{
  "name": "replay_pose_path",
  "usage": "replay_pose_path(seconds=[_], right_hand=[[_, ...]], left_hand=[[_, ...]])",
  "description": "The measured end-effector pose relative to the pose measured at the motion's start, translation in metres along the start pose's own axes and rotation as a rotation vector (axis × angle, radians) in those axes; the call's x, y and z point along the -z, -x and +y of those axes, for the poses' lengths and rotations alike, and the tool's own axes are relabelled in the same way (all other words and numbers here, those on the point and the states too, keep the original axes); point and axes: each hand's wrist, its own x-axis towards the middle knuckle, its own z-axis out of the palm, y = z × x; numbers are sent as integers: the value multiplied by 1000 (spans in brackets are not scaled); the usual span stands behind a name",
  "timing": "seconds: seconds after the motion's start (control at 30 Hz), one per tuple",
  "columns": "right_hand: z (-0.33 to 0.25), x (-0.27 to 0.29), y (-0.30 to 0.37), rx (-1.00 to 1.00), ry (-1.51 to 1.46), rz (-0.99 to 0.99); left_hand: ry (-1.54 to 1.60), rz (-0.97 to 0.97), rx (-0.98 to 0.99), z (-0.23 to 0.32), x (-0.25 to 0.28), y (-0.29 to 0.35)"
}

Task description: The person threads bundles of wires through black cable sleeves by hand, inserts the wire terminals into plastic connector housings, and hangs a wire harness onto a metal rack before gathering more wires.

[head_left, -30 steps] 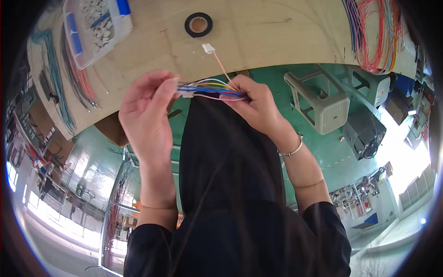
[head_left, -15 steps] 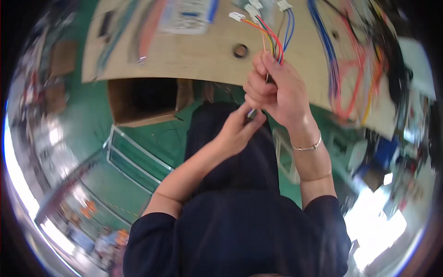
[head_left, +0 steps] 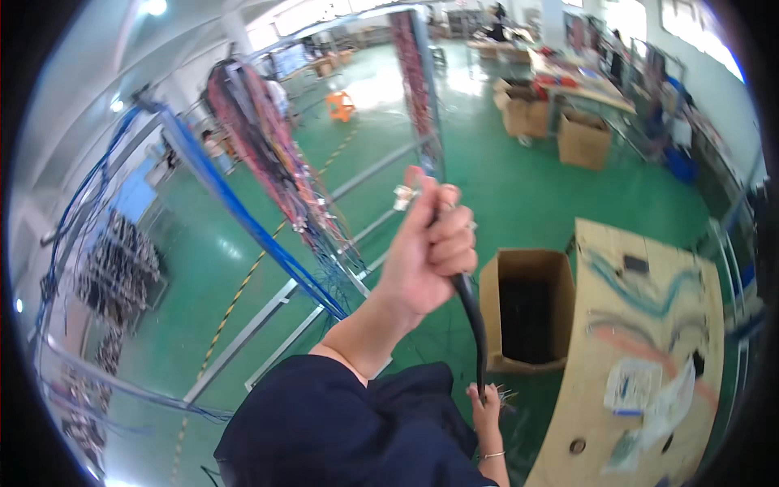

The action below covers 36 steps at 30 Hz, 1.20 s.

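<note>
Black cable (head_left: pixel 472 325), thick and smooth, strung between both hands over the green floor (head_left: pixel 519 195), well off the table. Left hand (head_left: pixel 434 243) up high, fingers curled into a fist, clamped on the cable's upper end. White plug (head_left: pixel 403 197) pokes out just beside that thumb; can't tell which wire it belongs to. Right hand (head_left: pixel 487 414) down low, closed round the lower end, thumb along it. Loose wire ends (head_left: pixel 507 398) fan out beside that hand, too small to count. Bracelet (head_left: pixel 492 456) on the right wrist.

Cable runs down just left of an open cardboard box (head_left: pixel 488 300), dark inside. Right of the box: wooden table (head_left: pixel 560 438) with tape roll (head_left: pixel 577 446) near its edge, teal wires (head_left: pixel 649 304) at the far end, tray (head_left: pixel 610 388) of small pale parts, clear plastic bag (head_left: pixel 669 402) next to the tray.

Left side: metal rack (head_left: pixel 377 173) hung with blue wires (head_left: pixel 235 215) and a red-and-black bundle (head_left: pixel 260 146). Orange stool (head_left: pixel 340 105) further back.
</note>
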Motion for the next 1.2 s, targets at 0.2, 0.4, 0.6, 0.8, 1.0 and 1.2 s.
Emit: replay_pose_path(seconds=[0.2, 0.4, 0.6, 0.8, 1.0, 1.2], right_hand=[[-51, 52, -49, 160, 23, 533], [-171, 48, -112, 332, 579, 32], [-266, 11, -179, 508, 66, -428], [-294, -21, -257, 499, -5, -806], [-438, -150, -321, 888, -185, -472], [-398, -204, -336, 1071, 137, -78]], left_hand=[[-643, 755, -343, 63, 60, 21], [-2461, 241, -511, 7, 47, 41], [-1727, 59, -90, 47, 53, 20], [-1034, 539, -1027, 121, 0, -12], [-935, 520, -1866, 251, -59, -77], [-1303, 841, -1941, 327, -17, -81]])
